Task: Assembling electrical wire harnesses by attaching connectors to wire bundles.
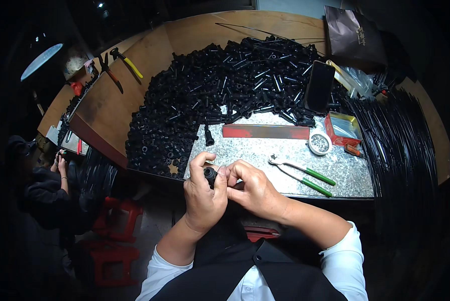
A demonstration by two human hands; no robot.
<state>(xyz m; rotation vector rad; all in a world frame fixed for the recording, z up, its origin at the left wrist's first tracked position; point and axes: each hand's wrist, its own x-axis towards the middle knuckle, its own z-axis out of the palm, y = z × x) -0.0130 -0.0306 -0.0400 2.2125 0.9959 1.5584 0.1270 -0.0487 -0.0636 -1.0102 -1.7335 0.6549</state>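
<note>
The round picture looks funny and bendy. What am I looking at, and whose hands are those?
A person wears a camera on their head, looking down, so you see their own two hands. The wide lens bends straight edges. The left hand holds a small black part, and the right hand pinches at it. In front lies a grey plate on a wooden table. On the plate are green-handled pliers, a small round tin and a red bar. Behind is a big pile of black parts, with a phone leaning up. Another person sits at the left.
</note>
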